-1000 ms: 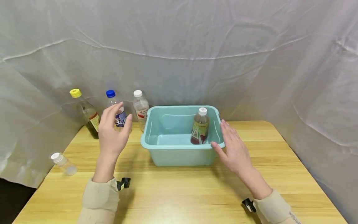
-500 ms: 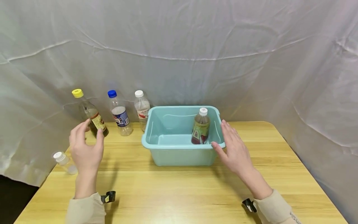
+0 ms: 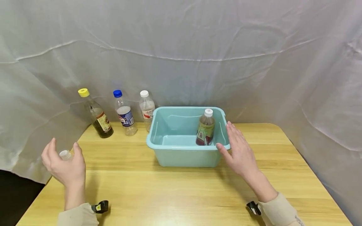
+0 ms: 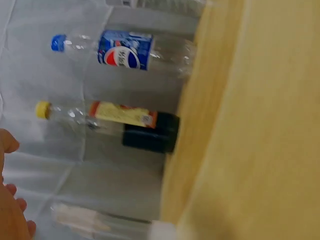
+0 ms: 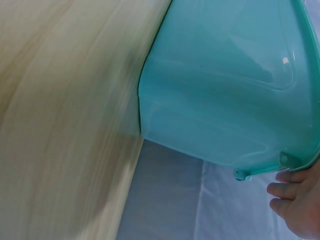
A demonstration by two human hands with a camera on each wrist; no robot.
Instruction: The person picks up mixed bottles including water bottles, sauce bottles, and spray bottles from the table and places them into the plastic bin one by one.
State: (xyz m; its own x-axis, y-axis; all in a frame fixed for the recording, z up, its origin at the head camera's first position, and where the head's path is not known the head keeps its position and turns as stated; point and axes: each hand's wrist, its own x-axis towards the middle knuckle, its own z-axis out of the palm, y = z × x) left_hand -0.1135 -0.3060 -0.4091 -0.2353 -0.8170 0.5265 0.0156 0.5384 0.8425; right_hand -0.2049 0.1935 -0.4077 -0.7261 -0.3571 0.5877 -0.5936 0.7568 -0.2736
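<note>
My left hand point(image 3: 66, 166) is at the left of the table, its thumb and fingers spread apart with nothing held. Partly hidden behind it is a small clear bottle with a white cap point(image 3: 65, 154); the left wrist view has this clear bottle point(image 4: 100, 222) blurred along its lower edge. My right hand point(image 3: 240, 150) rests at the right rim of a light-blue plastic basin point(image 3: 186, 157), fingers straight. Inside the basin, towards its right, stands a drink bottle with a white cap and green label point(image 3: 205, 128).
Along the back left stand a dark sauce bottle with a yellow cap point(image 3: 102, 122), a Pepsi bottle with a blue cap point(image 3: 125, 116) and a clear bottle with a white cap point(image 3: 147, 108). A grey curtain point(image 3: 181, 56) hangs behind the wooden table point(image 3: 181, 197).
My left hand has moved left and towards me, from in front of the Pepsi bottle, past the sauce bottle, to the small clear bottle. My right hand has stayed at the basin's rim.
</note>
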